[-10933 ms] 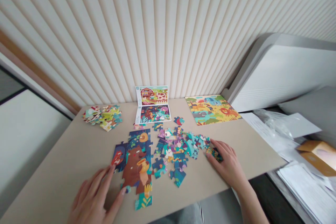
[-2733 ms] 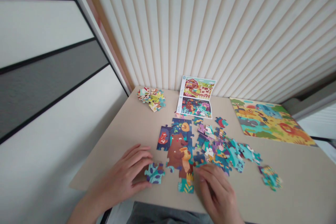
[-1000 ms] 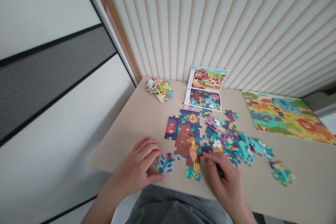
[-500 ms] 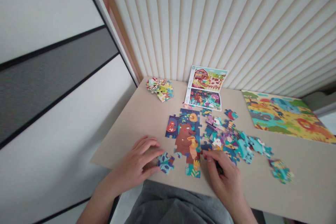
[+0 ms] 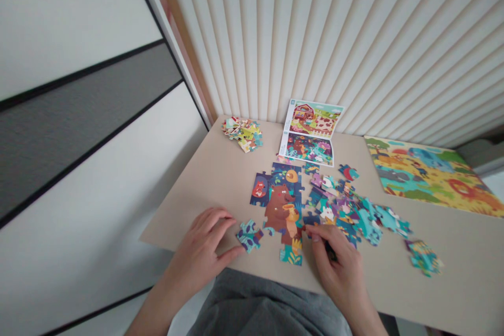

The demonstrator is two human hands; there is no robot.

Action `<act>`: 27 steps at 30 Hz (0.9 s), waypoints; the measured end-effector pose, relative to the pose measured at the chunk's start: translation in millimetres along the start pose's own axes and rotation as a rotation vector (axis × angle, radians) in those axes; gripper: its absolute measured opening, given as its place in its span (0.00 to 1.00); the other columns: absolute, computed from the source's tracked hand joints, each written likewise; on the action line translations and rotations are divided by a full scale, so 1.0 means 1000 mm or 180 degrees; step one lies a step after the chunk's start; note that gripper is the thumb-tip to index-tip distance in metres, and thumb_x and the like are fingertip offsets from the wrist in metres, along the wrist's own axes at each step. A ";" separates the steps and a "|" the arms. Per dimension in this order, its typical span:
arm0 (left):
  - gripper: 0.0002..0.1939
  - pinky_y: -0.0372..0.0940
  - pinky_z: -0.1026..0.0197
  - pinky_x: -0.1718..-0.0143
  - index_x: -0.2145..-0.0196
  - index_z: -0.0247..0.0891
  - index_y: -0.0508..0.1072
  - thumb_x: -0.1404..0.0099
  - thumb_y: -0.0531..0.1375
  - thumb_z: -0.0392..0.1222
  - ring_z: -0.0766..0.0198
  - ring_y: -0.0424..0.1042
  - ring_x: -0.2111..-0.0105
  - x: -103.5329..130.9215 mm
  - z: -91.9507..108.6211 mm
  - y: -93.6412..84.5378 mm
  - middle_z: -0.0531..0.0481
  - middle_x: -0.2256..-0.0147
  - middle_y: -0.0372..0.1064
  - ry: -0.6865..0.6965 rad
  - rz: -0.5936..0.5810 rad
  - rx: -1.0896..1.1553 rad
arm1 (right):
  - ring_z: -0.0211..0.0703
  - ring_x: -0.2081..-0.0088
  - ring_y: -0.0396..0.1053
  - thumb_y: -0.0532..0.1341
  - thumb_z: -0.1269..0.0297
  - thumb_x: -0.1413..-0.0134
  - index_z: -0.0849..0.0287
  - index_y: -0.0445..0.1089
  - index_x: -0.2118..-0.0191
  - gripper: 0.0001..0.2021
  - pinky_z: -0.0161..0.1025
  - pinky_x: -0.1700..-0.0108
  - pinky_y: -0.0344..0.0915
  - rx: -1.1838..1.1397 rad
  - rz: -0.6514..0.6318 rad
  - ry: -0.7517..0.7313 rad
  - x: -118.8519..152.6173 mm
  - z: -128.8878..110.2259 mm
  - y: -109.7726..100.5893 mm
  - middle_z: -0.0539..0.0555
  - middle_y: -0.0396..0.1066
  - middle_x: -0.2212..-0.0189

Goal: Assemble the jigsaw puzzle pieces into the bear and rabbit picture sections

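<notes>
A partly joined jigsaw puzzle (image 5: 280,205) of a brown bear on dark blue lies flat in front of me. Left of its lower part is a loose teal-and-purple puzzle piece (image 5: 248,235) with a leaf pattern. My left hand (image 5: 208,239) rests beside that piece, thumb and fingers apart around its left side, holding nothing. At the puzzle's lower right edge, my right hand (image 5: 334,254) is closed with thumb and forefinger together. Whatever sits between those fingertips is mostly hidden; a dark patch shows under the palm.
Loose puzzle pieces (image 5: 342,205) are heaped right of the bear, with a few joined pieces (image 5: 423,257) farther right. A folded picture leaflet (image 5: 309,134) stands behind. Another pile of pieces (image 5: 242,134) lies back left. A finished yellow animal puzzle (image 5: 429,173) lies at the right.
The leaf-patterned piece has turned and shifted slightly away from me. My left fingers have drawn back from it and spread. My right hand stays at the puzzle's edge.
</notes>
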State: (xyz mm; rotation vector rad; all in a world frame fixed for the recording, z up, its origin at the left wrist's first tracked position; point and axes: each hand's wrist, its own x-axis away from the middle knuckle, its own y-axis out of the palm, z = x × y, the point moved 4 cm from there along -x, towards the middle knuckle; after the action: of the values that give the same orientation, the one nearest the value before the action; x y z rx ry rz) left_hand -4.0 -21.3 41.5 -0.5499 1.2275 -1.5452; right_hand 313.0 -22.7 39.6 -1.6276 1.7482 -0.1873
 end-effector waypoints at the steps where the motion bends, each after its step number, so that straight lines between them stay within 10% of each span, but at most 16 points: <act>1: 0.25 0.68 0.43 0.40 0.45 0.44 0.74 0.35 0.72 0.56 0.47 0.71 0.43 0.000 0.004 0.001 0.43 0.45 0.72 -0.0010 -0.0013 -0.0005 | 0.47 0.60 0.79 0.61 0.65 0.29 0.52 0.78 0.52 0.08 0.42 0.59 0.75 -0.0002 0.0002 -0.0002 0.000 0.000 0.000 0.56 0.81 0.59; 27: 0.19 0.70 0.48 0.41 0.47 0.46 0.76 0.35 0.71 0.44 0.51 0.73 0.44 0.005 -0.003 0.005 0.45 0.44 0.71 -0.0143 -0.0028 0.0243 | 0.44 0.59 0.77 0.60 0.69 0.28 0.52 0.76 0.50 0.09 0.40 0.57 0.72 -0.0062 -0.0059 -0.0037 0.003 0.002 0.002 0.53 0.80 0.60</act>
State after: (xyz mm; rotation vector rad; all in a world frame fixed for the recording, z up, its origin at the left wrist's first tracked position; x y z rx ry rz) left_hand -6.3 -24.1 34.7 -0.5380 1.1287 -1.5724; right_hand 312.7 -23.9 35.5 -1.6561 1.7318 -0.1698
